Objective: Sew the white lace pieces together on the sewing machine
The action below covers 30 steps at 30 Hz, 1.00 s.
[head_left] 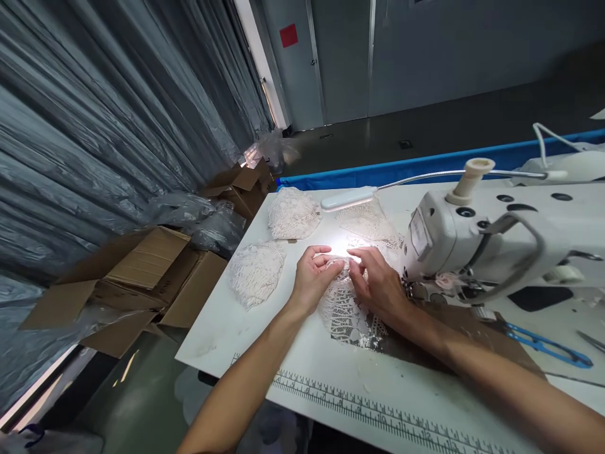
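Both hands pinch the upper edge of a piece of white lace [345,309] on the white sewing table, left of the needle area. My left hand [312,277] is closed with thumb and fingers on the lace edge. Close beside it, my right hand [378,277] is closed on the same edge, its fingertips partly hidden by glare. The lower part of the lace hangs down onto the tabletop. More white lace [368,221] lies just behind the hands, under a lit lamp bar [347,199].
A white sewing machine [477,233] stands at the right, with blue thread snips [548,345] before it. Two lace stacks [293,214] [258,274] lie at the table's left. A printed ruler [359,410] runs along the front edge. Open cardboard boxes [146,265] stand left of the table.
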Each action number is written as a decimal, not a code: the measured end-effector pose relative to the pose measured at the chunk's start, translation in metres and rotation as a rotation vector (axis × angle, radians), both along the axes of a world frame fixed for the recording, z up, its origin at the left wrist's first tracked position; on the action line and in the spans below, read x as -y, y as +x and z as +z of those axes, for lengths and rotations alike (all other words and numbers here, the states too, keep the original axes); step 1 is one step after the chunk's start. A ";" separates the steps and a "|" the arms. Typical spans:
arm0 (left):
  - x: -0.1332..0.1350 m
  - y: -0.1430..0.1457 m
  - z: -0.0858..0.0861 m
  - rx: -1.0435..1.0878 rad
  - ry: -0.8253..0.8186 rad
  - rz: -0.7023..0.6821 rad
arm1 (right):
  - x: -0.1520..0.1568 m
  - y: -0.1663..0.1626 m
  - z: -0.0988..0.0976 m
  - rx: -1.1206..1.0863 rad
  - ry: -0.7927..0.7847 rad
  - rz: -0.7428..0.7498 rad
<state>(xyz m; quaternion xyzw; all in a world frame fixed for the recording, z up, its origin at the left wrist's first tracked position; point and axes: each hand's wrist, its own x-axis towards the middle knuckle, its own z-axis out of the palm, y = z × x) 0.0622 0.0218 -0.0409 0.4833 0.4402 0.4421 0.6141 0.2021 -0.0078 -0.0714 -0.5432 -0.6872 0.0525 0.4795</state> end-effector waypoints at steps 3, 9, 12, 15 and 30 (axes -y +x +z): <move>-0.002 -0.001 0.001 0.015 0.008 -0.019 | -0.009 -0.003 -0.006 -0.134 -0.117 0.017; -0.009 0.001 -0.008 -0.009 0.053 -0.024 | -0.015 -0.002 -0.016 -0.548 -0.237 0.123; -0.010 0.003 -0.010 -0.044 0.086 -0.005 | -0.016 -0.001 -0.017 -0.597 -0.275 0.132; -0.008 0.004 -0.010 -0.063 0.044 -0.007 | -0.016 0.000 -0.017 -0.598 -0.307 0.148; -0.007 0.006 -0.012 -0.103 0.037 0.076 | -0.015 0.004 -0.017 -0.340 -0.119 0.056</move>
